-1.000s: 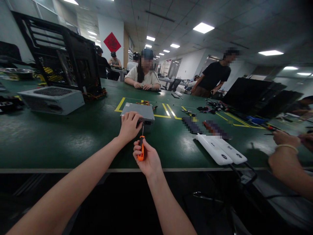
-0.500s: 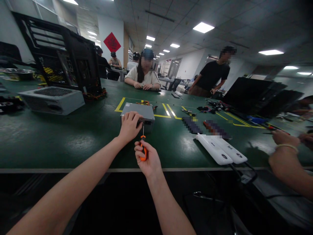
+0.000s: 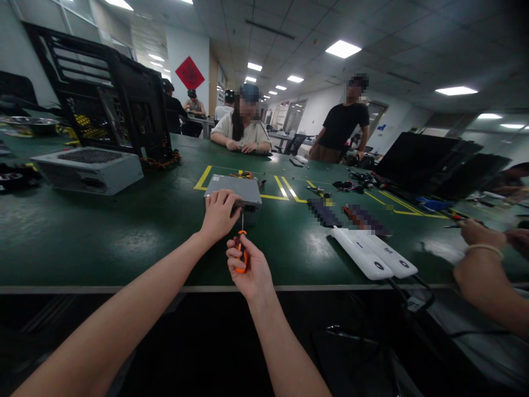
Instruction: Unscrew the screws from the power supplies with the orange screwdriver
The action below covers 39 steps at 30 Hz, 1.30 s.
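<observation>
A grey computer power supply point(image 3: 237, 187) lies on the green table, its near side facing me. My left hand point(image 3: 221, 214) is laid over its near left edge and holds it, fingers on the top and thumb at the near face. An orange-and-black screwdriver point(image 3: 242, 255) is gripped by the handle in my right hand point(image 3: 252, 267), just below my left hand. Its thin shaft points away from me, and the tip meets the near face beside my left thumb. Which screw or hole it touches is too small to tell.
At left stand a second power supply point(image 3: 88, 170) and a black computer case point(image 3: 111, 94). White power banks point(image 3: 367, 253) and blurred phones lie right. Farther right are cables, dark panels point(image 3: 421, 160) and a co-worker's hands point(image 3: 481, 237). Another person point(image 3: 243, 127) sits across the table.
The screwdriver handle has turned in my right hand, showing more black now. My left hand and the power supply stay put. The standing person in the background has shifted left.
</observation>
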Available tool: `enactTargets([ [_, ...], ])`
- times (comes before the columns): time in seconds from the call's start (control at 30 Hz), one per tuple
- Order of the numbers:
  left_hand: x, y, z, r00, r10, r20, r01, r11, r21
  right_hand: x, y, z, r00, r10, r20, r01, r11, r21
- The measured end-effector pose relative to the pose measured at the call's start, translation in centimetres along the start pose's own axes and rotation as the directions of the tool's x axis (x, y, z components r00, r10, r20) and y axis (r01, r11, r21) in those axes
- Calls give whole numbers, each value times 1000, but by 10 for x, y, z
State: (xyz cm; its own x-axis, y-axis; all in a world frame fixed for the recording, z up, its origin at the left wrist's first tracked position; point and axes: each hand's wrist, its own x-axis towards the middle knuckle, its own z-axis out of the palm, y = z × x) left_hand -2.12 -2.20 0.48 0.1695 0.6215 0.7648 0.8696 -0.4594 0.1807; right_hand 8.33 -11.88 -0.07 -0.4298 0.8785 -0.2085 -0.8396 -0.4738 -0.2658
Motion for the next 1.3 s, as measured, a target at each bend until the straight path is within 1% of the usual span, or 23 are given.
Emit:
enactTargets([
  [0.07,0,0,0,1000,-5,3,5,1000,-4,0,1,0,1000,-12,-16,12,1000,1],
  [0.13,0,0,1,1000,-6,1,6,1000,0,0,1,0,1000,-22,-3,22,1000,5],
  [0.33,1,-1,1,1000,3,0,-3,1000,15,-1,-1,-2,995,37,88,-36,999,-19],
  [0.4,1,-1,1,1000,6,0,-6,1000,19,0,-1,-3,994,37,104,-35,999,-21],
  [0.63,1,0,-1,1000,6,4,-6,1000,27,0,1,-2,1000,-28,-2,28,1000,-9],
  [0.73,1,0,-1,1000,8,1,-8,1000,24,-1,1,-1,1000,-8,0,8,1000,2],
  [0.87,1,-2,1,1000,10,-4,-10,1000,29,-1,-1,0,998,50,46,-50,999,-13],
  [0.97,1,-2,0,1000,15,-10,-15,999,31,0,-1,0,998,29,51,-28,999,-20],
  [1.1,1,0,-1,1000,12,0,-12,999,32,-1,1,-1,999,-26,-23,26,1000,-11],
  [1.17,1,0,-2,1000,12,1,-12,999,36,-2,2,-1,998,-53,-35,53,999,-2],
  [1.23,1,1,-2,1000,12,1,-12,999,37,-2,2,-1,999,-40,-26,40,999,8],
  [1.3,1,0,-1,1000,11,2,-11,999,35,-2,2,-1,1000,-2,-3,2,1000,0],
])
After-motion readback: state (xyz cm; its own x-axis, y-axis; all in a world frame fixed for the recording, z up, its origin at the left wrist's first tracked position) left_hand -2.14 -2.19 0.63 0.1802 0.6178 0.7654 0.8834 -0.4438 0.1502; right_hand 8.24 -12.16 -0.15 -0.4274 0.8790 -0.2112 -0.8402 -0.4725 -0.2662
